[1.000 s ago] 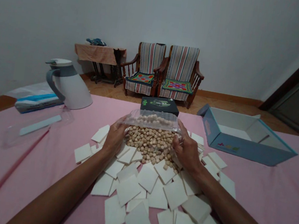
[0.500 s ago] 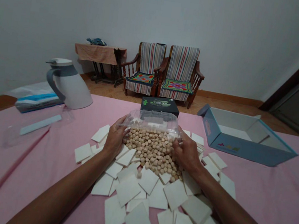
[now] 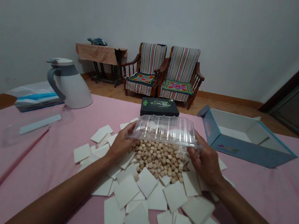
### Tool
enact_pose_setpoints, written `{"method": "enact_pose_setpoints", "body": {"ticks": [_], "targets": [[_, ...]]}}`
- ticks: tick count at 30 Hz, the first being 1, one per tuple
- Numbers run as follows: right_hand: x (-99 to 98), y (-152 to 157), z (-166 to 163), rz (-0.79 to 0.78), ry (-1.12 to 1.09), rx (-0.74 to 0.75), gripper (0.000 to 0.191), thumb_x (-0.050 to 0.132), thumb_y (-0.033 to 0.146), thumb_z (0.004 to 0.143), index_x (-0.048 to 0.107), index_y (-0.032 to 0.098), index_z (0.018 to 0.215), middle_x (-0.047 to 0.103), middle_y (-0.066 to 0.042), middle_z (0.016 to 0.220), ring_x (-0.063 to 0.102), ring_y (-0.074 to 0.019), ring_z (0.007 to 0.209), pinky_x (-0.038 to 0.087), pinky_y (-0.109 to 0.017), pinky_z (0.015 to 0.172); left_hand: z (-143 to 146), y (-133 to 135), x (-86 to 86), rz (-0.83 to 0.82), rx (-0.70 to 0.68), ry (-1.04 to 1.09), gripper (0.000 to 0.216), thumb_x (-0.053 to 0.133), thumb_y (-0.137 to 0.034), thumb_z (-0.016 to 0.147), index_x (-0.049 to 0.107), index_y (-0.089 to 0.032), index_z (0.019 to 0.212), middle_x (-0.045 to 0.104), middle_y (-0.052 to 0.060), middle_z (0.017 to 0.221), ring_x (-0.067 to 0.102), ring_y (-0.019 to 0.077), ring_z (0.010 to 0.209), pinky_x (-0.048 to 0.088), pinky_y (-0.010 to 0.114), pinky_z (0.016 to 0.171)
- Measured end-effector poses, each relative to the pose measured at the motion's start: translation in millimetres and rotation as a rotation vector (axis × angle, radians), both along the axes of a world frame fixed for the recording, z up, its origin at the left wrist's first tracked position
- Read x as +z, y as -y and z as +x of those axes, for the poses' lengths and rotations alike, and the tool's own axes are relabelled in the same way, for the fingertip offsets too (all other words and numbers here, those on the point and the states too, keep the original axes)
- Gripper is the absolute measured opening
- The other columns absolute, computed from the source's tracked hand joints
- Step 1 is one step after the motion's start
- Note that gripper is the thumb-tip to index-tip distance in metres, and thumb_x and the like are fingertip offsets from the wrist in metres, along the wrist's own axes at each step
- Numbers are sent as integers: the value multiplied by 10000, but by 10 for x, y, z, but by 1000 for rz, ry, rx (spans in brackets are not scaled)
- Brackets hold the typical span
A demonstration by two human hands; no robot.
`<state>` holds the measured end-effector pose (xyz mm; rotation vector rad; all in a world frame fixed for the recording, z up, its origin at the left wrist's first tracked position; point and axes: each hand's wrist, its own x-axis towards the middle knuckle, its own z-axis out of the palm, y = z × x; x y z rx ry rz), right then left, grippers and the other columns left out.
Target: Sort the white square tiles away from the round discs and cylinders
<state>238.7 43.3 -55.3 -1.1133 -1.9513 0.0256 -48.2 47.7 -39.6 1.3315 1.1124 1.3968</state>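
Note:
A clear plastic tray [image 3: 166,129] is held between my two hands, tilted over a heap of small wooden beads or cubes [image 3: 158,161]. My left hand [image 3: 123,140] grips its left end, and my right hand [image 3: 205,161] has hold of the right end, thumb toward me. The heap lies on the table below the tray's near edge. Around it and toward me spread many white square tiles [image 3: 147,181], loosely overlapping. My forearms hide some of these tiles.
Behind the tray lies a black printed box [image 3: 159,108]. An open blue box [image 3: 246,148] stands at right. To the left are a white-and-grey jug [image 3: 76,89], a tissue-like pack [image 3: 39,101] and a clear plastic piece [image 3: 40,125] on the pink tablecloth [image 3: 56,166].
Both hands have moved right with the tray and a little toward me. The tray's ribbed underside shows more now, and the black box behind it is less covered.

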Motion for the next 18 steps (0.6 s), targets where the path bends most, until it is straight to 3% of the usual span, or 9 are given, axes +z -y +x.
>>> {"method": "enact_pose_setpoints", "body": {"ticks": [5,9,14,18], "targets": [[-18,193,213,-4,13,-82,586,442,389,944,372,158,1478,566,-145,1370,653,-264,1071,559,-371,847,106,60,36,18,-101,-112,611,722,-199,676,601,-186,1275,627,106,1289,574,283,1199,417,417,1054],[-34,287,179,-16,21,-87,612,446,380,937,329,160,1496,550,-158,1375,665,-256,992,563,-364,804,35,118,53,12,-170,-133,619,690,-197,703,569,-203,1309,611,105,1309,575,273,1202,436,406,1034],[-47,266,-75,-44,-6,-27,636,467,302,895,308,156,1494,556,-178,1333,655,-244,889,566,-390,768,-208,216,129,2,-62,-182,538,717,-227,662,647,-211,1195,666,108,1209,618,298,1121,482,427,977],[-56,246,-249,-24,0,11,690,449,179,849,257,181,1512,539,-162,1342,634,-247,961,566,-380,768,-346,298,170,14,10,-160,562,751,-276,650,653,-218,1199,652,111,1242,599,309,1160,446,450,1034]]}}
